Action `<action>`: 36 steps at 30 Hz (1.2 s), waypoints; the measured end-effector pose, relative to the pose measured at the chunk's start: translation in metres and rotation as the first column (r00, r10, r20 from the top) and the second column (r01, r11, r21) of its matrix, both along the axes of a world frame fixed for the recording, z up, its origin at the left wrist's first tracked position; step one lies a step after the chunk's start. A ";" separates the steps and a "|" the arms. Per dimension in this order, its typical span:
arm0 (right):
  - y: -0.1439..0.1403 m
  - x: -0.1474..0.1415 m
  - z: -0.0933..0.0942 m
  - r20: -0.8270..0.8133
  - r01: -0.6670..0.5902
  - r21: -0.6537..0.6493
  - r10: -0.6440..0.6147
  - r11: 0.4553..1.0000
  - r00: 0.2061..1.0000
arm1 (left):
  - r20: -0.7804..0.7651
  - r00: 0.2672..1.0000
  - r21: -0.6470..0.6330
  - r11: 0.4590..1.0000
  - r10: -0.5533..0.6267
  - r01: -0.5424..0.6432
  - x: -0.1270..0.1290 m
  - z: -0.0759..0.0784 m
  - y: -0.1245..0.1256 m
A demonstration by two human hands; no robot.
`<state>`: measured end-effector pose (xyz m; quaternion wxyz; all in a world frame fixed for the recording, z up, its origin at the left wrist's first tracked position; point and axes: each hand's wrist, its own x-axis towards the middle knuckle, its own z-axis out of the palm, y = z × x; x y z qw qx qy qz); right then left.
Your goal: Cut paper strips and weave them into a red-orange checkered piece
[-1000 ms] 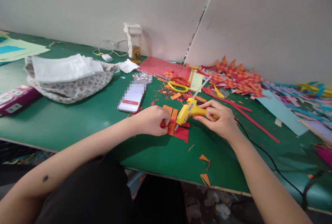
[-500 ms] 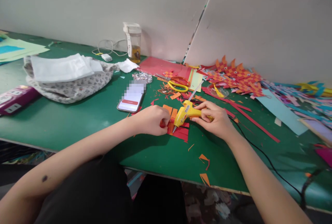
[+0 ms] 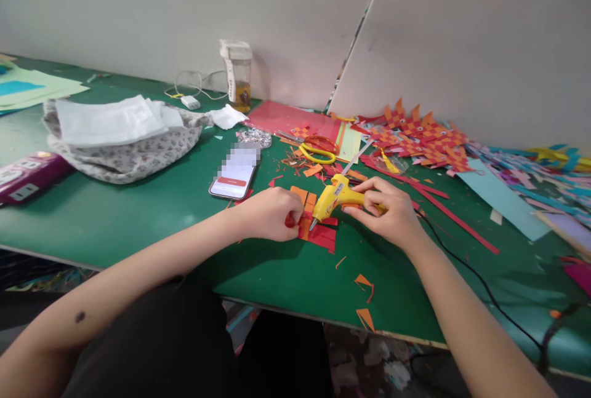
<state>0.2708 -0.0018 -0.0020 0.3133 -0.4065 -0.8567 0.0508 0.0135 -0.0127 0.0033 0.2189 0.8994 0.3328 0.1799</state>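
Head view: a green bench (image 3: 115,213) runs along a pale wall, strewn with cut paper.
Right hand (image 3: 390,213): its grip is closed around the handle of a yellow plastic hot glue gun (image 3: 335,197), the nozzle tilted down and left onto the paper piece.
Left hand (image 3: 270,213): fingers pinched shut on the left edge of a woven piece of red and orange paper strips (image 3: 318,233), pressing it against the bench.
Woven piece: lies flat near the front edge of the bench, between the two hands, with the gun's tip touching its top.
Glue gun cord: a black cable (image 3: 466,269) trails from the right hand toward the front right corner of the bench.
Behind the hands: a white smartphone (image 3: 234,173) lies face up just beyond the left hand; yellow-handled scissors (image 3: 318,151) rest further back among red scraps.
Back edge: a clear plastic bottle with amber liquid (image 3: 240,81) stands upright by the wall, beside a white charger and cable (image 3: 189,99).
Left side: a floral cloth bag (image 3: 124,152) carries folded white cloth; a purple power strip (image 3: 25,176) sits at the left edge.
Right side: finished red and orange woven paper fish (image 3: 420,130) are heaped near the wall.
Front edge: small orange paper offcuts (image 3: 364,299) lie loose.
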 end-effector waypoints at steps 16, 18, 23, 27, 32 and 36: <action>-0.002 -0.003 0.001 0.070 -0.038 -0.041 0.040 0.998 0.997 | 0.004 1.000 0.006 1.000 0.004 -0.004 0.000 -0.001 0.000; -0.002 -0.002 0.002 0.055 -0.029 -0.041 0.031 0.999 0.998 | 0.003 1.000 0.008 1.000 0.001 -0.001 -0.001 -0.001 0.000; 0.000 0.002 0.001 0.047 -0.018 -0.002 0.018 1.000 0.999 | 0.007 1.000 0.005 1.000 -0.010 0.010 0.000 -0.001 0.001; -0.001 0.002 0.001 0.052 -0.017 -0.017 0.018 1.000 0.998 | -0.008 1.000 0.000 1.000 -0.012 0.012 0.000 0.000 0.000; -0.001 0.001 0.002 0.052 -0.008 -0.015 0.009 1.000 0.999 | 0.001 1.000 -0.052 0.999 -0.006 0.006 -0.001 0.009 -0.001; 0.002 0.008 0.004 0.056 0.006 -0.056 -0.003 0.998 0.998 | 0.034 0.999 -0.124 0.992 0.019 -0.015 -0.002 0.011 -0.001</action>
